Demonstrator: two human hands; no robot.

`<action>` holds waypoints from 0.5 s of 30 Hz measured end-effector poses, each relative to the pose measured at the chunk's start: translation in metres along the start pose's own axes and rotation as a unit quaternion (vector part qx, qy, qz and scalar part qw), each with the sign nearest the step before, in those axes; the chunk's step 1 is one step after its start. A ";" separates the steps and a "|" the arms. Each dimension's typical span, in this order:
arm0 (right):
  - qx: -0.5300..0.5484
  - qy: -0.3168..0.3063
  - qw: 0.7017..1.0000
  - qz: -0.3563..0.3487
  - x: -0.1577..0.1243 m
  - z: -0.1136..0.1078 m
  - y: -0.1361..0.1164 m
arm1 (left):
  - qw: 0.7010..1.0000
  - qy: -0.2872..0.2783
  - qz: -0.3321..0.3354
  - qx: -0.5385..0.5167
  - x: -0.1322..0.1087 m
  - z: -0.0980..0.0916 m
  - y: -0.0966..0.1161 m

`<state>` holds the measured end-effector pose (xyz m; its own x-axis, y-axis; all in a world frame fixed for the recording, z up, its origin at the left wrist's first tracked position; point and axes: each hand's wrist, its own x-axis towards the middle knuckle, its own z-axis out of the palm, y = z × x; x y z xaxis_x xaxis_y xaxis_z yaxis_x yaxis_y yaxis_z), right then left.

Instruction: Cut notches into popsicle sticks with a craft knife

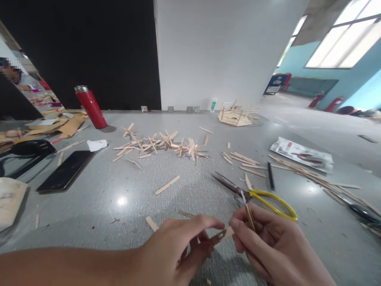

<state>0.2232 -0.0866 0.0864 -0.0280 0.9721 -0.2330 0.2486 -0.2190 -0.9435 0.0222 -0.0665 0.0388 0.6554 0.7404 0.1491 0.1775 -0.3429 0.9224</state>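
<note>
Bare left forearm and left hand (pixel 178 248) fill the near edge, the thumb and fingers pinched on one end of a thin wooden stick (pixel 228 232). Opposite, the right hand (pixel 264 242) is closed round a slim brown-handled tool (pixel 250 216), its thumb and fingertips meeting the stick's other end. That stick lies between the two hands, just above the table (pixel 133 210), and seems partly worked. Farther off, an open wooden frame (pixel 236 119) already stands put together, while a heap of sticks (pixel 166 141) lies loose and apparently unjoined; how many pieces remain to be handled cannot be judged. Yellow-handled scissors (pixel 252 193) rest just beyond the right hand, which may cover part of them. Left-hand fingers hide much of the held stick, a dark patch near their tips is too blurred to identify, and the bottom edge cuts off both wrists' surroundings.
</note>
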 end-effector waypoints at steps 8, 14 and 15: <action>0.025 -0.015 1.000 0.007 0.007 0.004 0.013 | 0.999 -0.015 0.037 0.023 0.002 -0.001 -0.003; 0.030 -0.039 0.999 0.020 0.009 0.007 0.017 | 0.999 -0.051 0.020 -0.003 0.002 0.000 -0.007; 0.031 -0.045 0.998 0.024 0.009 0.008 0.018 | 0.998 -0.055 0.018 -0.005 0.002 0.000 -0.008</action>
<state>0.2198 -0.0825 0.0649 -0.1051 0.9497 -0.2950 0.1922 -0.2717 -0.9430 0.0227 -0.0622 0.0317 0.7384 0.6593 0.1419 0.1455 -0.3613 0.9210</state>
